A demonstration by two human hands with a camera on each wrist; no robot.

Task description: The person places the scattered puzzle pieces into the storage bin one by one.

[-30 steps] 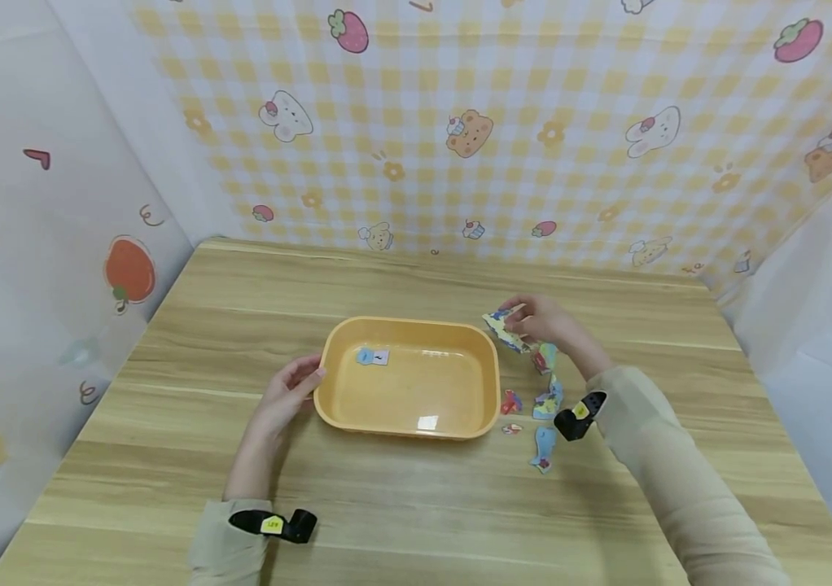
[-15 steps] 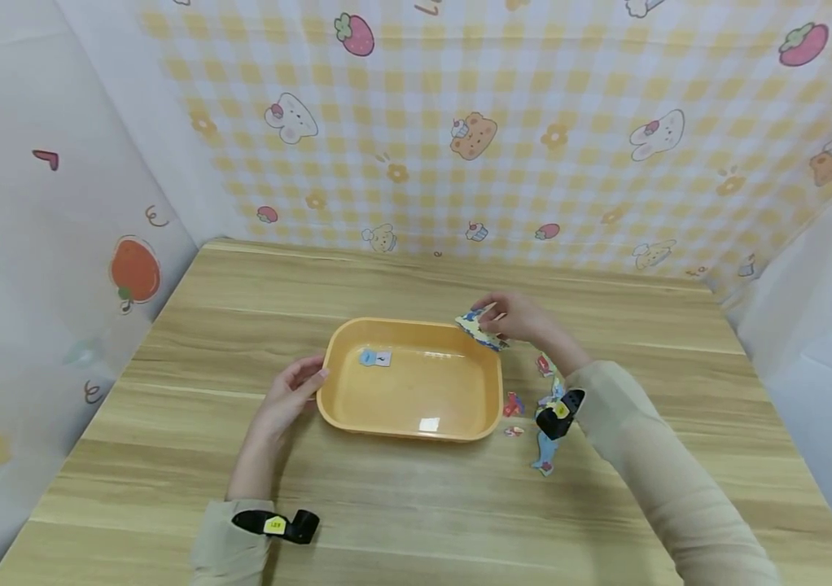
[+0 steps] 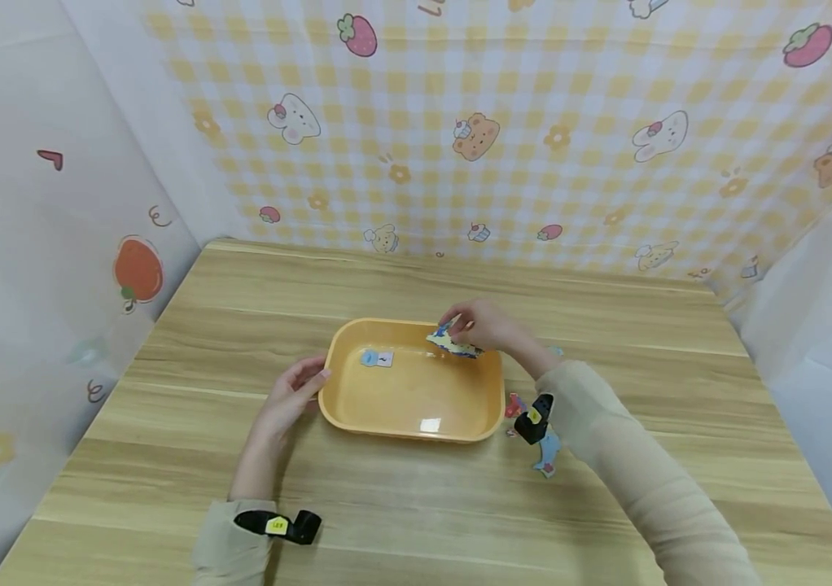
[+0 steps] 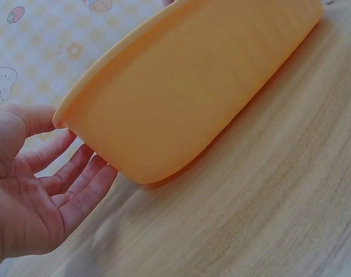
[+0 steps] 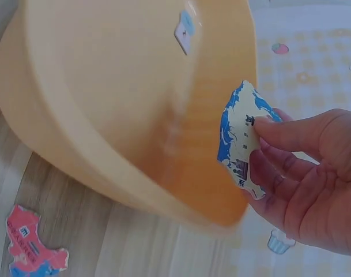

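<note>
My right hand (image 3: 480, 325) pinches a pale yellow puzzle piece (image 5: 236, 133) with blue edges and dark printed characters, shaped like a region on a map. It holds the piece tilted over the back right part of a yellow plastic tub (image 3: 416, 435), above the floor. At the tub's left end my left hand (image 3: 293, 391) grips the rim, thumb on top and fingers against the outer wall (image 4: 163, 104). Inside the tub, towards the back left, lie a light blue piece (image 3: 369, 358) and a whitish piece (image 3: 385, 359), side by side.
Right of the tub a red and blue piece (image 3: 514, 404) and a light blue piece (image 3: 548, 452) lie on the wooden table (image 3: 416, 521). My right forearm partly hides other pieces there. A patterned cloth (image 3: 504, 73) hangs behind the table.
My right hand has carried the pale yellow piece leftward from beside the tub, across its rim, to over its inside. The left hand stays on the tub's rim.
</note>
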